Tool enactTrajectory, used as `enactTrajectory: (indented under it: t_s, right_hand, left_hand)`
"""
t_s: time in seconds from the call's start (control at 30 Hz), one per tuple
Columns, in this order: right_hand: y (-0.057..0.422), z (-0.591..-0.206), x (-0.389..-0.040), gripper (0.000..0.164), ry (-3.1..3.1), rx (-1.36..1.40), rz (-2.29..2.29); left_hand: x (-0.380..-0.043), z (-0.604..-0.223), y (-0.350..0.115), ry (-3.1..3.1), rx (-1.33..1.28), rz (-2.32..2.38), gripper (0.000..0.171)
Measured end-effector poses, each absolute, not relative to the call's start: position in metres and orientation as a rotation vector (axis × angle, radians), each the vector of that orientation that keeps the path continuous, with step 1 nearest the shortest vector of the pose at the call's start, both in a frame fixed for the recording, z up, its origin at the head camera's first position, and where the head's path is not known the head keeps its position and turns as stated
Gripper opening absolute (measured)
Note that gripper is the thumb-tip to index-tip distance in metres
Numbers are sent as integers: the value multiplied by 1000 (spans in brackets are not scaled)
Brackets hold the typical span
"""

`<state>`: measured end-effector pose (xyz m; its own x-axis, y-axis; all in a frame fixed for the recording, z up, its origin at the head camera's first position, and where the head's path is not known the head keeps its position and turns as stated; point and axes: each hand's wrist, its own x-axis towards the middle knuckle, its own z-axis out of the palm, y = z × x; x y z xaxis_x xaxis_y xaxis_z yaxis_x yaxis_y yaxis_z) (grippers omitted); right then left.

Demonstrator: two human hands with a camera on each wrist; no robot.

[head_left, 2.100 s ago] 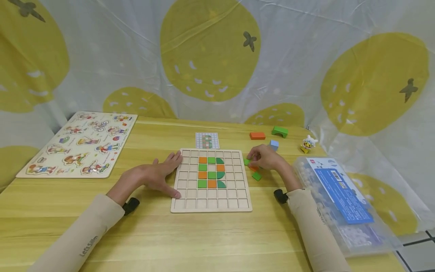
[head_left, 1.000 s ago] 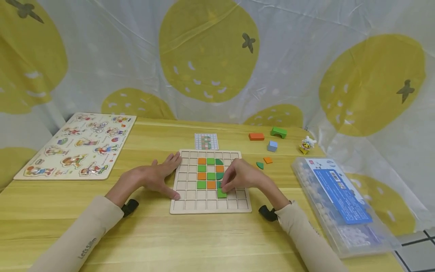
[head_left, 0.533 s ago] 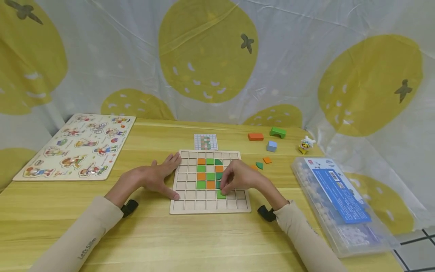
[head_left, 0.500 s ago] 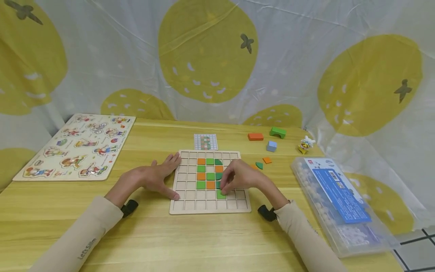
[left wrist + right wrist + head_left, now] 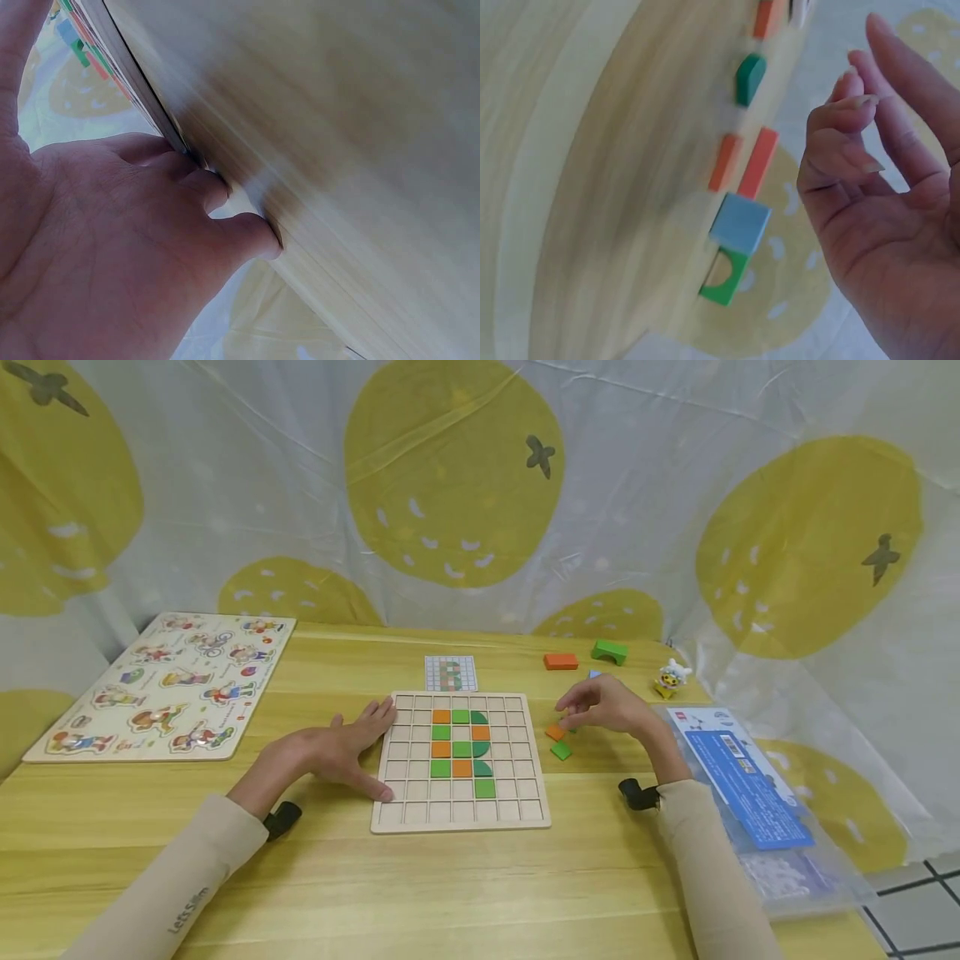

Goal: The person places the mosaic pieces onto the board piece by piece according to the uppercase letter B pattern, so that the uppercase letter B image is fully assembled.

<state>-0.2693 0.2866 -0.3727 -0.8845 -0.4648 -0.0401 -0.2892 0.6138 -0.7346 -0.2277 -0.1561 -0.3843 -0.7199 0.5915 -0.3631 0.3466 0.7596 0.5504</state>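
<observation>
A wooden grid board [image 5: 510, 814] lies mid-table, with green and orange square tiles and dark green quarter-round tiles set in its cells. One green square tile [image 5: 485, 788] sits alone in the row below the others. My left hand [image 5: 341, 756] rests at the board's left edge, fingers spread and thumb touching its side. My right hand [image 5: 611, 706] hovers right of the board, fingers loosely bent, nothing between them. Close to it lie an orange tile [image 5: 555, 732] and a green tile [image 5: 560, 750]. The right wrist view shows a dark green quarter-round piece [image 5: 751, 79].
Behind the board lies a small pattern card [image 5: 451, 674]. Farther right are a red block [image 5: 561, 662], a green arch block [image 5: 609, 652], a blue block [image 5: 740, 223] and a toy figure [image 5: 670, 678]. A clear plastic case [image 5: 810, 881] flanks the right arm; a picture puzzle board [image 5: 161, 685] lies left.
My right hand carried a green square tile from the right onto the board, let it go in a lower cell, and moved back over the loose pieces. My left hand stayed in place.
</observation>
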Motion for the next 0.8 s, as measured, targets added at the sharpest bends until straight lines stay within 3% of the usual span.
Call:
enactTrajectory:
  t_s: [0.13,0.8]
  right_hand:
    - [296,-377,-271,24,2636,-506,-1134]
    - [296,-387,-274,8,2689,-499,-888]
  left_hand:
    - [-228,-385,-157,2424,704,611,134]
    - [-225,-383,-156,2418,721,641,133]
